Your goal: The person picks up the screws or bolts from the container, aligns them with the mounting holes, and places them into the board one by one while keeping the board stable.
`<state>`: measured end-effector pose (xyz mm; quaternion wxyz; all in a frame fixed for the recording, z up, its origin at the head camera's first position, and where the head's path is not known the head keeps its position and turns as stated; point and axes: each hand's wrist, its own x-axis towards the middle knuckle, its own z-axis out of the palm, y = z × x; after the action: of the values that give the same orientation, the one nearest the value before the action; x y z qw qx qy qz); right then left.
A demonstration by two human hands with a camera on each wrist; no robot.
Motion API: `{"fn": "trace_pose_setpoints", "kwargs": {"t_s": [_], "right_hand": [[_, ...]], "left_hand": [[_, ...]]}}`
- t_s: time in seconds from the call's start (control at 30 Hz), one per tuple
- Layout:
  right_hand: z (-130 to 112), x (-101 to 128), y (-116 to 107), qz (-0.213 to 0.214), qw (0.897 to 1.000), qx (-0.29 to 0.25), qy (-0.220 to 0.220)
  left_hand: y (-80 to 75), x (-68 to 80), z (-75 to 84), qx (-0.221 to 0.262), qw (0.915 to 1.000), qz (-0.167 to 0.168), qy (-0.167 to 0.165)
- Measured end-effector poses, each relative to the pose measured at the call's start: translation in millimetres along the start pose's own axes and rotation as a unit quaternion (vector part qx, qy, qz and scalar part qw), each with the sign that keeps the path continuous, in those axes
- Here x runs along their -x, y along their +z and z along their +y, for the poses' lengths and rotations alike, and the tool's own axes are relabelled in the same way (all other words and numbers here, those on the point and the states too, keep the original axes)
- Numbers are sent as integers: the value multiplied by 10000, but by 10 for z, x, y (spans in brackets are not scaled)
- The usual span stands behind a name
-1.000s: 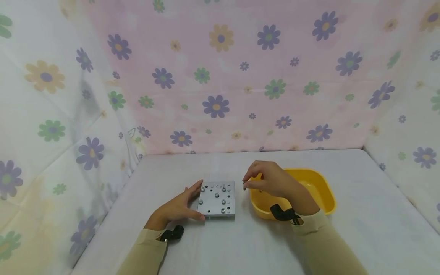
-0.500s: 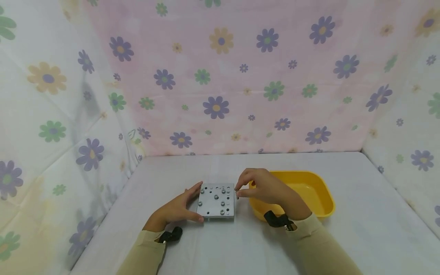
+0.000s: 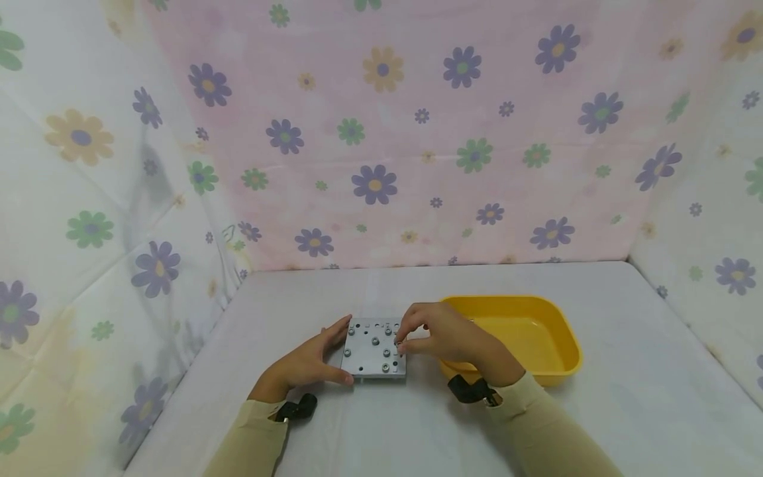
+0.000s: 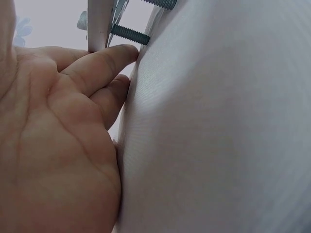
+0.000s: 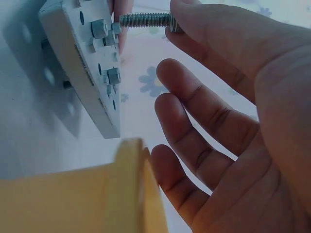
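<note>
Surface: a pale grey-white table point(image 3: 381, 424), smooth and matte, runs back to the cloth walls.
Room: a pink flowered cloth point(image 3: 417, 132) hangs behind the table, and white flowered cloths close off both sides (purple, green and yellow blooms throughout).
Tub: a yellow plastic tub point(image 3: 536, 338) sits on the table just right of the plate; its rim fills the bottom of the right wrist view, and what lies inside cannot be made out.
Plate: a square grey metal plate point(image 3: 374, 348) lies near the table's middle, drilled with holes, several bolts already standing in them; their threaded ends stick out beneath it in the left wrist view.
Left hand: the left hand point(image 3: 306, 361) lies at the plate's left edge, fingers straight, thumb along the near edge and fingertips point(image 4: 121, 53) against the plate's side.
Right hand: the right hand point(image 3: 438, 334) hovers over the plate's right edge, thumb and forefinger pinching a bolt point(image 5: 146, 20) by its head, the other fingers loosely spread.
Bolt: held level in the right wrist view, its threaded tip at the plate's face beside a seated bolt.
</note>
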<state>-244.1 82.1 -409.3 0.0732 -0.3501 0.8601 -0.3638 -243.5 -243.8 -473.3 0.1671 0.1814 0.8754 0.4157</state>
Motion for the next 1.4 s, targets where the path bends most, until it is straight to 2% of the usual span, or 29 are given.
{"fn": "trace_pose_setpoints", "kwargs": {"t_s": [0.17,0.73,1.17,1.4], "right_hand": [[15,-18,30,-57,9998,-199,-2],[29,-128,137,-318,9994,-11,157],[-15,-218,171,-354,9992,145,136],[8,-182,105,-331,9990,108,296]], "left_hand": [[-8,-5,8,12,10000,-15,28],[-32,-50,13,56,9998,-24,-173],[-137,-34,-62,124,9999,-74,-1],[-118,-128,-36,-20,9997,-162,157]]}}
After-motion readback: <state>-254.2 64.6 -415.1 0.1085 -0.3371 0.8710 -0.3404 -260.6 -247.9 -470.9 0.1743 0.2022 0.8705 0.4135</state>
